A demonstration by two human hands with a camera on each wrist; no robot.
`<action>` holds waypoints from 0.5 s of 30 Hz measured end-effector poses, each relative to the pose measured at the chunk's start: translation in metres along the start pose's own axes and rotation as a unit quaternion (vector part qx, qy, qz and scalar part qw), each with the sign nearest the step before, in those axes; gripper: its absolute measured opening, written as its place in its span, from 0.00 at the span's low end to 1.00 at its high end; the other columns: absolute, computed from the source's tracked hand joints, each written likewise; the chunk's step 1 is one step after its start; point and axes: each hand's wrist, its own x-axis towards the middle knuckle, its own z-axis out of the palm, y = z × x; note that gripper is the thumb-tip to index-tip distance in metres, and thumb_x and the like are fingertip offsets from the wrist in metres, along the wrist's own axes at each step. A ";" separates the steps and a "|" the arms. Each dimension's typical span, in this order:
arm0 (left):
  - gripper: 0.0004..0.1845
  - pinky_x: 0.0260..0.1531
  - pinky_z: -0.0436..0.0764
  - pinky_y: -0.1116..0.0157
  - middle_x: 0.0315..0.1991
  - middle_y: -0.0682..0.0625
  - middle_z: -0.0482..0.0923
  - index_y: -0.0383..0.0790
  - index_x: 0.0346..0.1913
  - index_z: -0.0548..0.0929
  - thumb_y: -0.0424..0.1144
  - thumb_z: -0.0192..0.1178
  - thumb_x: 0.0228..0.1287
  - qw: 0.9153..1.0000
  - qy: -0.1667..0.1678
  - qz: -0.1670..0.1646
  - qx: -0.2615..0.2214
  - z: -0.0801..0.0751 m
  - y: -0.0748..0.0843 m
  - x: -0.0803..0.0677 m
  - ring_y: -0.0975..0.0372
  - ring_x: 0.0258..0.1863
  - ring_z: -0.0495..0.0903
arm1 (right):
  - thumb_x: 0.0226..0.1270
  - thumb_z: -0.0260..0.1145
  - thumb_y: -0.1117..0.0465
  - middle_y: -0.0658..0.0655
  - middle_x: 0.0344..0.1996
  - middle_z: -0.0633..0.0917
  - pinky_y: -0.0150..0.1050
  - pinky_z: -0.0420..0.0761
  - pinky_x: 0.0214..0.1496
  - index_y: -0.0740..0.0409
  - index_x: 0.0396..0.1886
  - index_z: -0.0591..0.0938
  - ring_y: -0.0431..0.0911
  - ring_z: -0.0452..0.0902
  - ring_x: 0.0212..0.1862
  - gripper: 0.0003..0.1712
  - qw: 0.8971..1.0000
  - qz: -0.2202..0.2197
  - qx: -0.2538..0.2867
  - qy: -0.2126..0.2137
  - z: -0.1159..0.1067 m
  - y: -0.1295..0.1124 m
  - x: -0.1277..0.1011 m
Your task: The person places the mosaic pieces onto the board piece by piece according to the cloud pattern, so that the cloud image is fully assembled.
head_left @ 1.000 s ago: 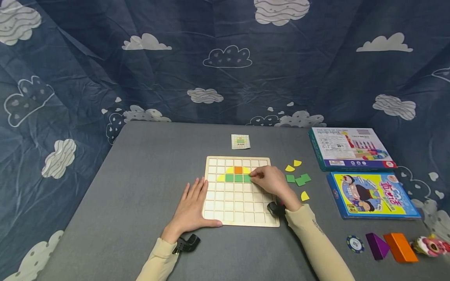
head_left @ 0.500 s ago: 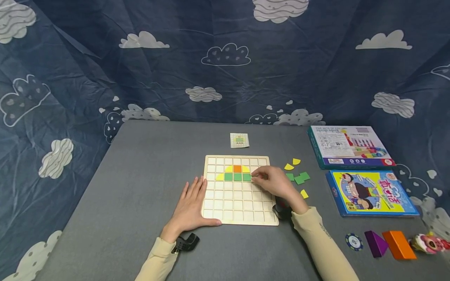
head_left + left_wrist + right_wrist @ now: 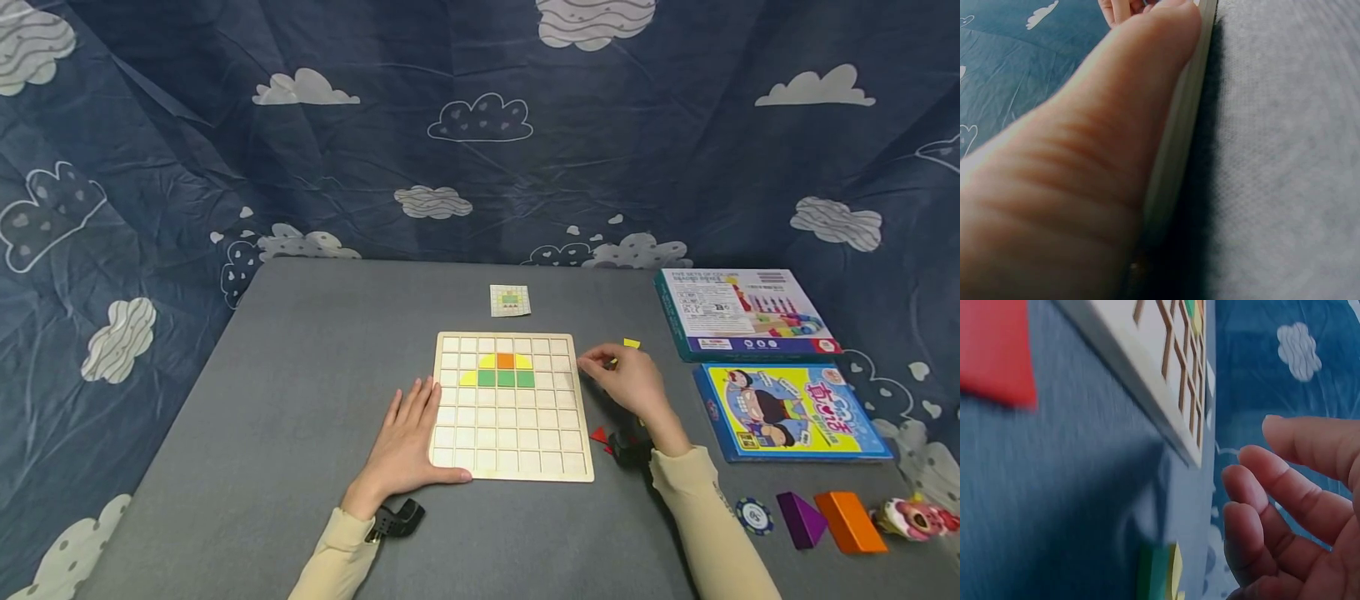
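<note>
A square wooden grid board [image 3: 510, 442] lies on the grey table. Set in its upper cells are an orange square tile [image 3: 506, 361], several green square tiles [image 3: 506, 378] and yellow pieces [image 3: 468, 379]. My left hand [image 3: 405, 442] lies flat along the board's left edge, its thumb at the near left corner. Just off the right edge, my right hand [image 3: 628, 379] hovers with fingers loosely bent; the right wrist view shows nothing between thumb and fingertips. Loose green tiles [image 3: 1154, 572] lie beneath it, mostly hidden in the head view. A yellow piece [image 3: 632, 343] shows behind it.
Red pieces [image 3: 598, 435] lie beside the right wrist. A small pattern card [image 3: 510, 301] sits behind the board. Two game boxes [image 3: 750, 312] are at right, with a poker chip [image 3: 754, 516], a purple block [image 3: 801, 520], an orange block [image 3: 851, 522] and a figurine [image 3: 917, 520] nearer.
My right hand has left the green tile at the row's right end and moved right, off the board, over the loose pieces. The left hand stays in place.
</note>
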 end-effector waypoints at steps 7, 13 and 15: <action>0.70 0.69 0.33 0.53 0.75 0.41 0.38 0.34 0.74 0.42 0.79 0.57 0.39 1.000 0.001 0.002 0.001 0.000 0.000 0.000 0.54 0.73 0.35 | 0.65 0.65 0.50 0.57 0.28 0.84 0.38 0.72 0.22 0.61 0.37 0.86 0.48 0.76 0.26 0.17 0.999 0.025 -0.007 0.046 -0.017 0.018 0.002; 0.70 0.69 0.33 0.54 0.75 0.42 0.38 0.34 0.75 0.42 0.80 0.57 0.38 1.000 0.000 0.001 0.003 0.001 -0.001 -0.001 0.54 0.73 0.35 | 0.66 0.64 0.49 0.61 0.33 0.85 0.38 0.69 0.24 0.62 0.38 0.85 0.50 0.74 0.27 0.19 0.996 0.066 -0.007 0.060 -0.028 0.030 0.005; 0.70 0.69 0.33 0.54 0.75 0.42 0.38 0.34 0.75 0.42 0.80 0.57 0.38 1.000 0.000 0.000 0.004 0.001 -0.001 0.000 0.54 0.73 0.35 | 0.66 0.64 0.49 0.62 0.34 0.84 0.39 0.69 0.25 0.63 0.39 0.85 0.50 0.73 0.29 0.19 0.996 0.074 0.000 0.057 -0.031 0.032 0.006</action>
